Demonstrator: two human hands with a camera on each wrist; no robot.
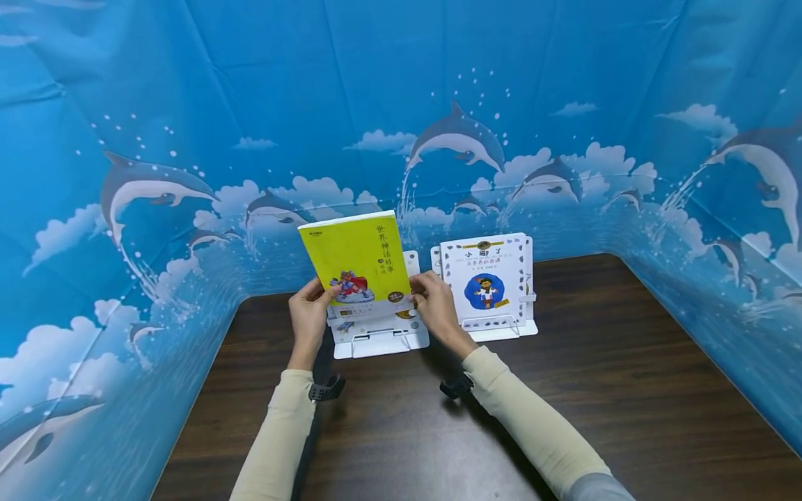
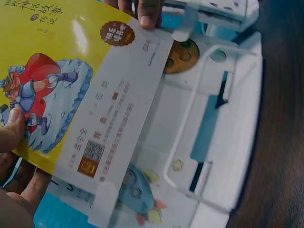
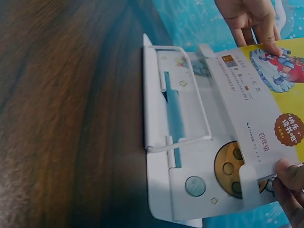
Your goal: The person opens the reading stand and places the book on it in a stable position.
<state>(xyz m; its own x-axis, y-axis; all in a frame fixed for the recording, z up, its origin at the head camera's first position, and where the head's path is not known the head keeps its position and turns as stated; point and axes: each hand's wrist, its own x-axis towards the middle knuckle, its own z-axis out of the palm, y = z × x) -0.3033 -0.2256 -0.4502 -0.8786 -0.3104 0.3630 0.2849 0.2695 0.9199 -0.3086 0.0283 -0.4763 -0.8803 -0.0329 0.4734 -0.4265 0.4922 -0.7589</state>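
A yellow-green book (image 1: 357, 250) with a white lower band is held upright by both hands, tilted slightly. My left hand (image 1: 309, 320) pinches its left edge low down, thumb on the front cover and fingers behind. On the opposite edge, my right hand (image 1: 436, 306) grips the lower corner, its thumb (image 3: 287, 168) on the white band. The book's bottom edge overlaps the back plate of a white book stand (image 1: 382, 344) printed with cartoon pictures. In the left wrist view, the stand's wire holder (image 2: 190, 118) is below that edge, and side clips (image 2: 105, 202) flank the plate.
Right of my right hand, a second white stand (image 1: 529, 327) carries a white book (image 1: 460, 278) with a blue round picture. Both stands are near the back of a dark wooden table (image 1: 388, 431). Blue dolphin-print cloth (image 1: 376, 83) hangs behind and along the sides.
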